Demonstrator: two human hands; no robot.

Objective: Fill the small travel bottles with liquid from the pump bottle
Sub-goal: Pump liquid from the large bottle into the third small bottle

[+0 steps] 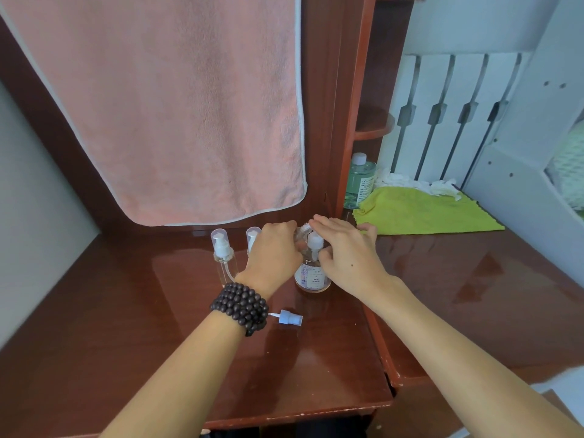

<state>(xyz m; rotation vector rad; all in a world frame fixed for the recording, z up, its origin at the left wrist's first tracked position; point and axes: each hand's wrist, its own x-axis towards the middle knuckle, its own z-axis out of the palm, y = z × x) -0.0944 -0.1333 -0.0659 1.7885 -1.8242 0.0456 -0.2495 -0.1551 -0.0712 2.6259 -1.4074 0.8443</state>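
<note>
A clear pump bottle with a white pump head and a pale label stands on the brown desk. My left hand, beads on its wrist, grips a small clear travel bottle tilted at the pump's spout. My right hand lies over the pump head with its fingers stretched flat and its thumb beside the pump neck. Two more small travel bottles stand to the left: one in full sight, the other half hidden behind my left hand. A loose blue spray cap lies on the desk near my left wrist.
A pink towel hangs over the back of the desk. A green bottle stands in the shelf corner, with a yellow-green cloth and white crumpled material to its right. The desk's front edge runs below my forearms.
</note>
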